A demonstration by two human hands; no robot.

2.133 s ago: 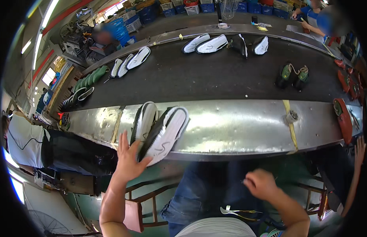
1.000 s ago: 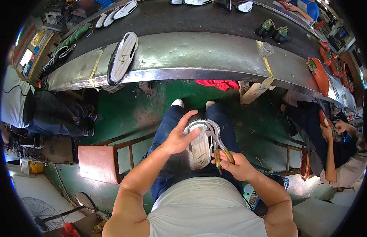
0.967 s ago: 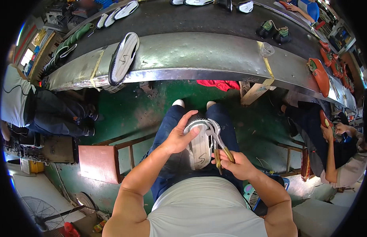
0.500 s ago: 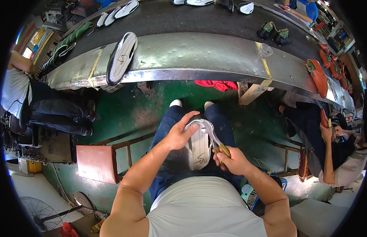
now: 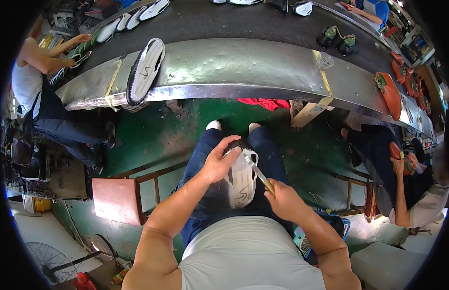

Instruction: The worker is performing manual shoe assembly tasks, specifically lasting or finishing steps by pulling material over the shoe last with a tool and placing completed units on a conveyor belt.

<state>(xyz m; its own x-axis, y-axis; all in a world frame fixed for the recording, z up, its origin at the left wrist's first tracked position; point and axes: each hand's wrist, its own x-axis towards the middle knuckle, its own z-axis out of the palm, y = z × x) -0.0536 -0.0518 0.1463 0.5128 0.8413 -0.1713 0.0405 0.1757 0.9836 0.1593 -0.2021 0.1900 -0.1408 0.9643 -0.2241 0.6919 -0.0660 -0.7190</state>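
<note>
A shoe (image 5: pixel 242 186) rests bottom up on my lap, its long pale bottom marked with a dark curved stroke and its toe end dark. My left hand (image 5: pixel 220 162) is closed round the toe end's left side, thumb on the bottom. In my right hand (image 5: pixel 283 198) is a pair of pincers (image 5: pixel 257 172) with a silvery front part and brass-coloured handles. Their tip meets the white edging near the toe. My fist hides most of the handles.
Ahead runs a metal-edged bench (image 5: pixel 234 67), with a similar shoe (image 5: pixel 146 72) on its edge. Orange shoes (image 5: pixel 389 94) and a clear cup (image 5: pixel 324 61) stand to the right. Stools (image 5: pixel 117 200) flank me. One co-worker (image 5: pixel 31 82) stands left, another (image 5: pixel 422 203) sits right.
The pincers' handles have swung round in my right hand, and their silvery front now lies across the shoe's edge. The co-worker at left has leaned in and reaches shoes on the bench.
</note>
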